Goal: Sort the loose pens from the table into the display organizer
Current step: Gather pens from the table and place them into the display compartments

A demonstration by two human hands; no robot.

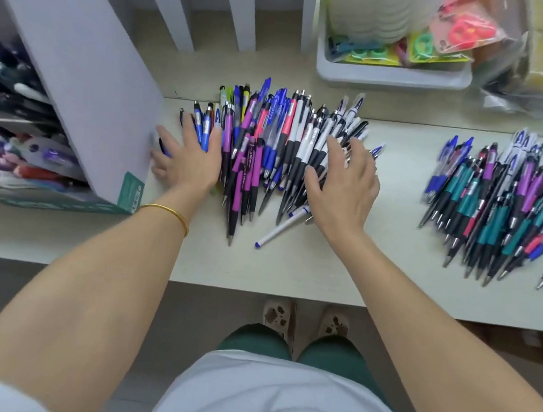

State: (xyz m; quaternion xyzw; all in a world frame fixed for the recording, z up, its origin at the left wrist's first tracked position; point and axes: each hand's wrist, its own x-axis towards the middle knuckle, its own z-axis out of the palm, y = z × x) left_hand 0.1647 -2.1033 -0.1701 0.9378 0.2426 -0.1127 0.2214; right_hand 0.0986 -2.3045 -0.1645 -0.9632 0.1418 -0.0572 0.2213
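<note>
Both forearms reach fwd over the cream tabletop (289, 270). L hand (188, 157) lies flat, fingers spread, on blue pens (204, 134) at the left edge of the middle pile of mixed plastic click pens (263, 149), just beside the grey cardboard display organizer (84, 70). R hand (344, 181), fingers spread & relaxed, gripping nothing, rests on white-and-black pens (305, 148) at the pile's right side. Thin gold bangle (167, 211) on L wrist. Green label (132, 192) on organizer corner & barrel print: too blurred to read.

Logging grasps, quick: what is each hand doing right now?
Left hand: open, fingers flat on the middle pen pile.
Right hand: open, spread over the same pile, gripping nothing.
</note>
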